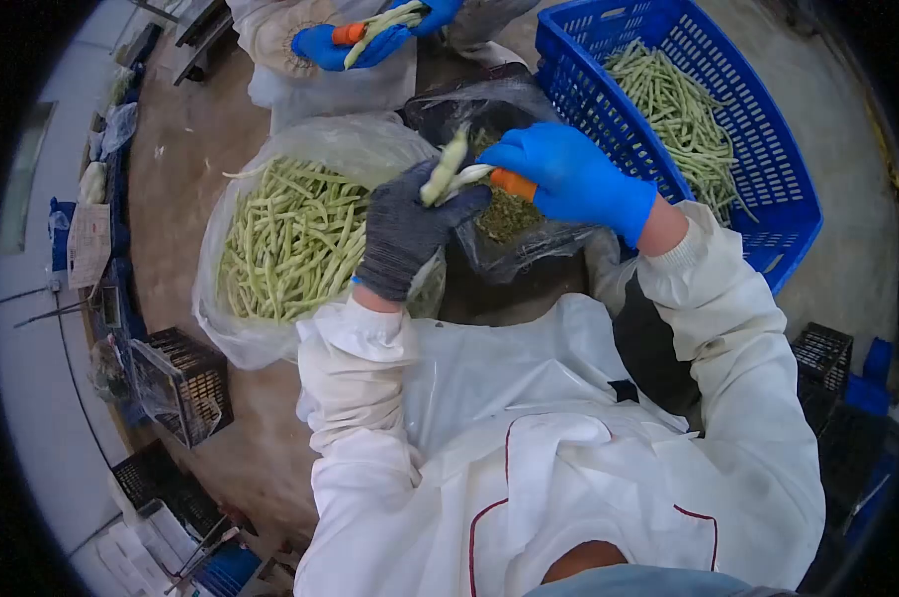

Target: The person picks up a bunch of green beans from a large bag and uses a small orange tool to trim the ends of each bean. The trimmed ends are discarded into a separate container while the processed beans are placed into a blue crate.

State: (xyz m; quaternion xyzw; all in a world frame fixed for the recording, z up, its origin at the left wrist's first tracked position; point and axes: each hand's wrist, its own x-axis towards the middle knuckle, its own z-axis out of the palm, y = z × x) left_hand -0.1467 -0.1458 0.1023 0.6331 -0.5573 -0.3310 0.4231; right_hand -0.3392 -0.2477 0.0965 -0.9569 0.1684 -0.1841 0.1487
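Note:
My left hand (415, 224), in a dark grey knit glove, is closed on a pale green bean pod (447, 167), which sticks up blurred above the fingers. Blue-gloved, my right hand (579, 184) grips an orange-handled knife (514, 184), its pale blade pointing left against the pod. Below the hands a dark bag (489, 261) holds green scraps. Left of them, long green beans (295, 234) fill a clear plastic bag (214, 289). More beans (673, 124) lie in a blue crate (803, 214) at the upper right.
Across from me, a co-worker's blue-gloved hands (325, 48) hold beans and an orange-handled tool (348, 34). Black crates (186, 383) stand on the floor at the left. Another dark crate (822, 353) is at the right edge.

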